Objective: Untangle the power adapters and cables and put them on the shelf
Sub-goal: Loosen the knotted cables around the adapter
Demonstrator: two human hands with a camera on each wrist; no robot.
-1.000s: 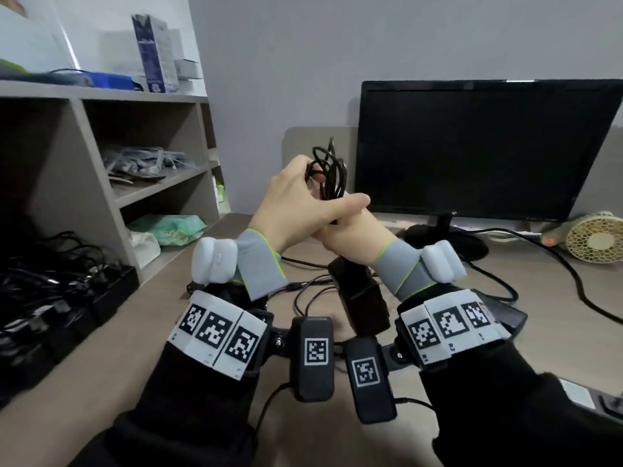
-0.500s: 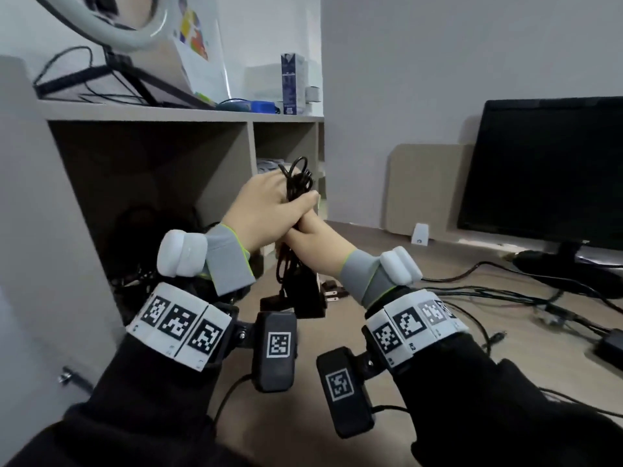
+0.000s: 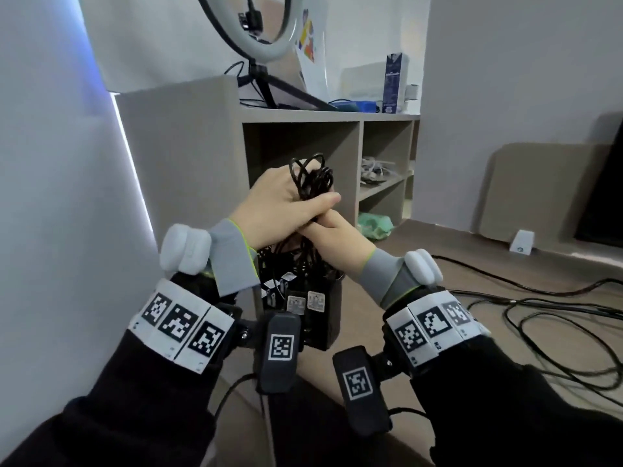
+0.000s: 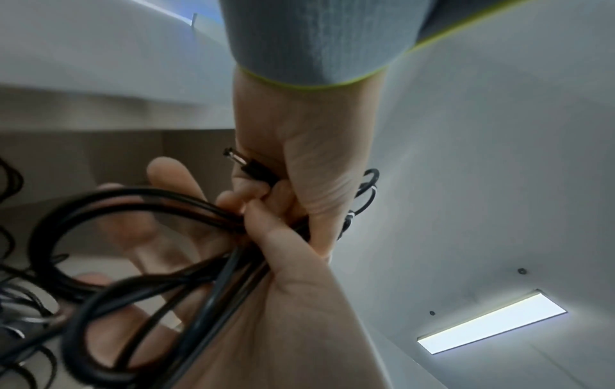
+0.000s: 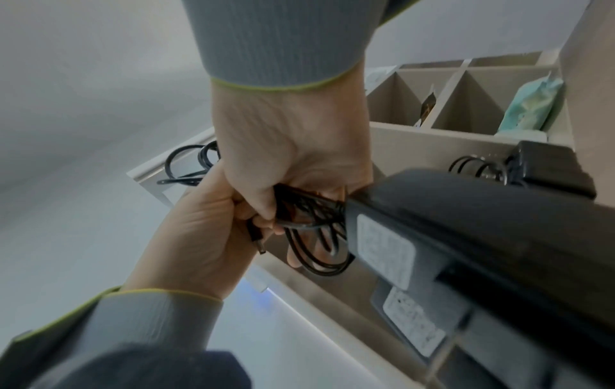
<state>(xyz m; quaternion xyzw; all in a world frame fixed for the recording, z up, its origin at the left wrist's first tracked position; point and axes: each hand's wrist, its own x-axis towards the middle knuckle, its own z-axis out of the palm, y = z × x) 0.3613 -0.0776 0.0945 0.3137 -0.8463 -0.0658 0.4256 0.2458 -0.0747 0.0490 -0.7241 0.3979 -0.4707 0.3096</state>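
Note:
A coiled black cable bundle (image 3: 312, 176) is held up by both hands in front of the grey-brown shelf (image 3: 300, 117). My left hand (image 3: 283, 203) grips the upper part of the coil, thumb laid across it; in the left wrist view it also holds the barrel plug (image 4: 248, 165). My right hand (image 3: 337, 237) grips the strands just below, thumb pressed on them (image 4: 263, 226). The black power adapter (image 5: 465, 223) with a white label hangs under the hands, close to other black adapters (image 3: 303, 308) in the shelf's lower left compartment.
A ring light on a tripod (image 3: 259, 79) and a blue-white box (image 3: 394, 84) stand on the shelf top. White cables (image 3: 374, 170) and a green pack (image 3: 374, 224) lie in the right compartments. Loose black cables (image 3: 556, 318) sprawl on the desk; a monitor (image 3: 603, 197) is at far right.
The view has swung left from the monitor to the shelf. Both hands, holding the bundle as before, have carried it and the hanging adapter up to the lower left compartment.

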